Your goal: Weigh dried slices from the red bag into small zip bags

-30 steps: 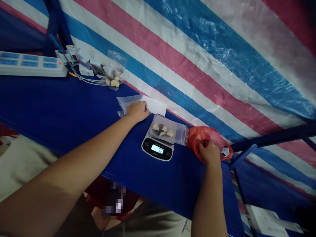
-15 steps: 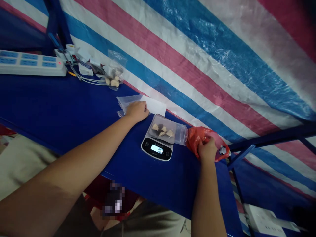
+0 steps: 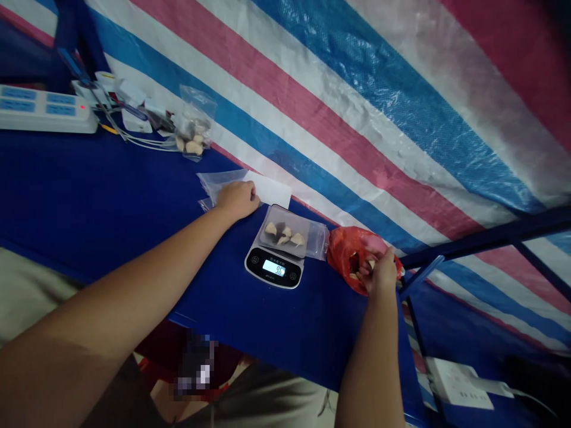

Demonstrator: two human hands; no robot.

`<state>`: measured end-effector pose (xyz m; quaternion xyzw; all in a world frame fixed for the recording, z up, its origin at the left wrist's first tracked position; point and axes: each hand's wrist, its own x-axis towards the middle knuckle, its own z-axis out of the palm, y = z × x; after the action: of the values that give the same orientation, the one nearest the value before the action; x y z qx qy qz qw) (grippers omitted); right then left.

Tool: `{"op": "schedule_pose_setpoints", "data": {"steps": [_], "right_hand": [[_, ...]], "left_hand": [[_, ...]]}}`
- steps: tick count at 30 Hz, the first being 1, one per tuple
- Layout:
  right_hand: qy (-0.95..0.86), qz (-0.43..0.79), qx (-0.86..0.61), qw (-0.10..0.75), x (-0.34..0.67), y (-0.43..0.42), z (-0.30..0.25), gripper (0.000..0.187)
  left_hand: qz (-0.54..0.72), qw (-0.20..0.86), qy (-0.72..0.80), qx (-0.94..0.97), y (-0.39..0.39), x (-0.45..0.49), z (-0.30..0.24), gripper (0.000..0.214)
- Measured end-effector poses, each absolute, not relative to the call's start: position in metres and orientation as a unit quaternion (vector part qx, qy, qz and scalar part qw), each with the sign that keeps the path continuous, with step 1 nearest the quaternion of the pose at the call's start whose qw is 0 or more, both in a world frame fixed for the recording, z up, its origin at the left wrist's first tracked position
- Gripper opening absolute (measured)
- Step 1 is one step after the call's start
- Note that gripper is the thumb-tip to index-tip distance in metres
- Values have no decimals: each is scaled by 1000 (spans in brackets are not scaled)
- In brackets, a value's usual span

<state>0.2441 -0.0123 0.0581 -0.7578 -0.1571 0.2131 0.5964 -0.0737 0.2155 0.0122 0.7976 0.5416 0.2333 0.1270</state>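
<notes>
My left hand (image 3: 237, 200) is curled into a fist on clear plastic bags (image 3: 214, 183) and beside a white paper sheet (image 3: 273, 191). Whatever its fingers may hold is hidden. To its right stands a kitchen scale (image 3: 279, 274), its lit display showing what looks like 96, any decimal point unclear. On the scale's plate lies a clear bag (image 3: 307, 224) with several pale and dark chunks (image 3: 283, 233). Over the mouth of a red plastic bag (image 3: 341, 249), my right hand (image 3: 380, 268) pinches a pale chunk (image 3: 372, 263); more pale chunks show inside the red bag.
A filled clear bag (image 3: 194, 134) leans by the striped tarp wall (image 3: 285, 89). Chargers and cables (image 3: 134, 110) lie beside a power strip (image 3: 49, 113) at the back left. A blue metal frame bar (image 3: 482, 241) crosses on the right, above a white socket block (image 3: 459, 383).
My right hand has drawn back and turned, bringing a pale chunk into sight at the red bag's mouth. My left hand stays on the plastic bags. The view has shifted slightly right.
</notes>
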Motion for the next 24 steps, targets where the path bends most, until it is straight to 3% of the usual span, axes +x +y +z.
{"op": "schedule_pose_setpoints", "data": {"steps": [7, 12, 15, 21, 24], "right_hand": [[-204, 266, -728, 598, 221, -11, 69, 54], [-326, 323, -701, 545, 189, -1, 63, 47], [-358, 374, -674, 527, 168, 7, 59, 46], [-347, 393, -598, 606, 137, 15, 66, 40], [-328, 392, -558, 654, 130, 16, 74, 43]], "left_hand": [[285, 147, 530, 785, 214, -75, 18, 17], [305, 223, 476, 794, 196, -75, 43, 49], [272, 265, 441, 813, 188, -72, 48, 48], [294, 309, 434, 793, 195, -69, 37, 45], [313, 388, 437, 748, 199, -69, 37, 49]]}}
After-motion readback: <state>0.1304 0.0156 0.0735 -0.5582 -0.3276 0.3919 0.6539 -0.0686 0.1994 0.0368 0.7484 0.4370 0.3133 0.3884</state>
